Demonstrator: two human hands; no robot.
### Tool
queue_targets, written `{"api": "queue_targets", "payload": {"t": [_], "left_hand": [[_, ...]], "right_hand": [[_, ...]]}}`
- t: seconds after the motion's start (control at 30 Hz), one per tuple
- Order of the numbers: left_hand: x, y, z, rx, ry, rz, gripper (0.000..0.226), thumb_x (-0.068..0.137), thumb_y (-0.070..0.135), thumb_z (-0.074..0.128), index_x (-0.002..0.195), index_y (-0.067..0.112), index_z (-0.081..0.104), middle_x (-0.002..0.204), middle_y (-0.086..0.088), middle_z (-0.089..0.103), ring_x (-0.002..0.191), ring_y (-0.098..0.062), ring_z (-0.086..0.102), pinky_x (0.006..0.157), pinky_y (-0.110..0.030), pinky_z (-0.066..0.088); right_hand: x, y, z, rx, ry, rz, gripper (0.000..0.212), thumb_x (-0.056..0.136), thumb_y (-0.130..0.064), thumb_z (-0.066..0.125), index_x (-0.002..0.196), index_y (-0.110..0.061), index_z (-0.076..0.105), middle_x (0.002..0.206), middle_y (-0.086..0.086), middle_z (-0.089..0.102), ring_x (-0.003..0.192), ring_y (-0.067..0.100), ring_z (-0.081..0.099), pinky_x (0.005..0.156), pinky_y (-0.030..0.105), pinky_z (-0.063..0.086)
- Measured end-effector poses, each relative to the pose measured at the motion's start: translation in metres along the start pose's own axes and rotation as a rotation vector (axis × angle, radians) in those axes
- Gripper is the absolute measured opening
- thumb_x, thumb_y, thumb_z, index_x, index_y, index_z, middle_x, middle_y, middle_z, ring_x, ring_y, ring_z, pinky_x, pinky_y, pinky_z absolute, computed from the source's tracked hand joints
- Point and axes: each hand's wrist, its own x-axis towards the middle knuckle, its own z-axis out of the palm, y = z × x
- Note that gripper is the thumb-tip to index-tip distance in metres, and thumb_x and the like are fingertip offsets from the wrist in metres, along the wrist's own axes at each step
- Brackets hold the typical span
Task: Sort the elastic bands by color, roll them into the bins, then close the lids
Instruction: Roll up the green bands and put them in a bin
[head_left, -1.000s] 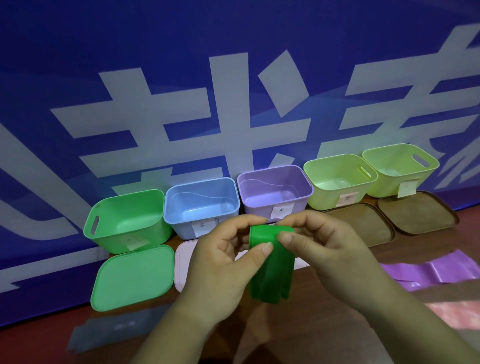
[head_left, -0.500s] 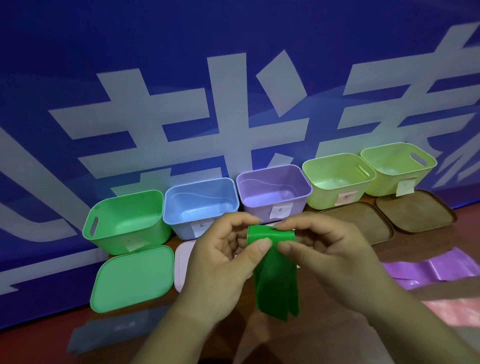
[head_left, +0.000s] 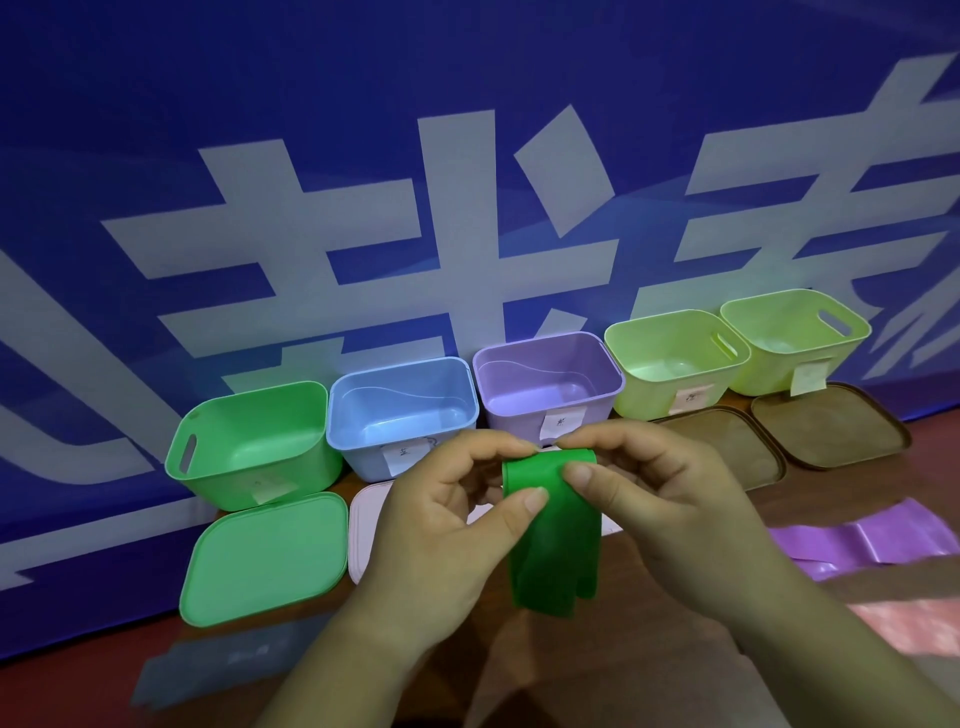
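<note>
A green elastic band (head_left: 553, 540) hangs folded between both hands above the table, its top edge curled over. My left hand (head_left: 447, 525) pinches its left side with thumb and forefinger. My right hand (head_left: 654, 499) pinches its upper right corner. Behind them a row of open bins stands against the blue wall: green bin (head_left: 254, 441), blue bin (head_left: 402, 410), purple bin (head_left: 545, 382) and two yellow-green bins (head_left: 675, 358) (head_left: 795, 332). A green lid (head_left: 265, 556) lies in front of the green bin. A purple band (head_left: 862, 540) lies flat at the right.
A white lid (head_left: 366, 530) lies partly hidden behind my left hand. Two brown lids (head_left: 737, 447) (head_left: 831, 426) lie before the yellow-green bins. A pink band (head_left: 919, 618) rests at the right edge, a grey band (head_left: 218, 670) at the lower left.
The loose end of the green band has dropped lower and hangs longer. Both hands stay pinched on its top, which has curled over a little more.
</note>
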Motion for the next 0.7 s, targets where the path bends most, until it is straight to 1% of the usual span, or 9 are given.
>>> {"api": "queue_targets", "payload": {"t": [0.13,0.23,0.27,0.33,0.37,0.4,0.47,0.6,0.7], "left_hand": [[0.001,0.003,0.002,-0.014,0.013,0.0,0.024,0.075,0.023,0.074,0.099,0.023,0.073,0.101,-0.003,0.074,0.097,-0.021,0.07,0.085,-0.028,0.055],[0.001,0.002,0.003,-0.046,0.033,-0.03,0.023,0.074,0.021,0.076,0.097,0.024,0.074,0.094,-0.001,0.074,0.089,-0.015,0.069,0.08,-0.024,0.054],[0.001,0.002,0.003,-0.06,0.04,-0.04,0.023,0.074,0.016,0.078,0.096,0.022,0.074,0.092,-0.002,0.075,0.087,-0.014,0.069,0.079,-0.023,0.054],[0.002,0.001,0.003,-0.079,0.042,-0.055,0.021,0.076,0.008,0.075,0.094,0.017,0.075,0.089,-0.002,0.075,0.084,-0.012,0.069,0.076,-0.021,0.053],[0.002,0.002,0.003,-0.082,0.045,-0.059,0.02,0.077,0.006,0.076,0.094,0.015,0.074,0.089,-0.001,0.075,0.084,-0.011,0.069,0.076,-0.02,0.053],[0.002,0.003,0.003,-0.084,0.052,-0.062,0.02,0.077,0.007,0.079,0.095,0.013,0.073,0.089,0.0,0.075,0.084,-0.01,0.07,0.075,-0.019,0.053],[0.003,0.004,0.003,-0.093,0.073,-0.069,0.023,0.074,0.012,0.075,0.097,0.012,0.072,0.089,0.001,0.076,0.084,-0.008,0.07,0.074,-0.017,0.053],[0.004,0.005,0.002,-0.067,0.083,-0.077,0.027,0.072,0.016,0.07,0.099,0.012,0.073,0.088,0.003,0.077,0.084,-0.005,0.07,0.073,-0.015,0.052],[0.005,0.005,0.002,-0.045,0.083,-0.082,0.027,0.073,0.018,0.07,0.099,0.013,0.073,0.089,0.004,0.077,0.084,-0.004,0.07,0.072,-0.013,0.052]], "right_hand": [[0.0,-0.002,0.001,0.005,0.02,0.012,0.023,0.076,-0.02,0.068,0.095,-0.01,0.073,0.086,0.009,0.076,0.077,0.011,0.07,0.068,0.018,0.054],[0.0,-0.003,0.003,0.006,0.025,0.019,0.023,0.076,-0.023,0.068,0.096,-0.011,0.073,0.086,0.011,0.075,0.077,0.013,0.07,0.069,0.019,0.054],[0.0,-0.002,0.003,0.007,0.025,0.017,0.021,0.077,-0.023,0.069,0.095,-0.013,0.074,0.087,0.01,0.075,0.078,0.015,0.071,0.07,0.021,0.055],[0.0,0.001,0.002,-0.018,0.021,0.007,0.016,0.08,-0.022,0.076,0.096,-0.021,0.074,0.088,0.011,0.075,0.081,0.025,0.071,0.072,0.031,0.059],[0.0,0.002,0.002,-0.036,0.013,-0.003,0.018,0.08,-0.021,0.078,0.097,-0.025,0.073,0.088,0.011,0.075,0.081,0.028,0.071,0.072,0.036,0.059],[-0.001,0.003,0.001,-0.045,-0.001,-0.018,0.022,0.078,-0.02,0.077,0.098,-0.028,0.072,0.087,0.009,0.074,0.078,0.026,0.07,0.07,0.037,0.06],[-0.001,0.005,0.001,-0.072,-0.029,-0.071,0.026,0.075,-0.023,0.078,0.1,-0.03,0.072,0.09,0.005,0.073,0.077,0.018,0.069,0.07,0.031,0.057],[0.0,0.01,0.0,-0.168,-0.041,-0.165,0.028,0.074,-0.028,0.076,0.101,-0.031,0.072,0.107,-0.003,0.068,0.092,0.023,0.07,0.079,0.03,0.057],[0.001,0.013,0.0,-0.194,-0.042,-0.188,0.028,0.074,-0.027,0.075,0.102,-0.03,0.071,0.107,-0.006,0.068,0.093,0.021,0.07,0.079,0.029,0.057]]}}
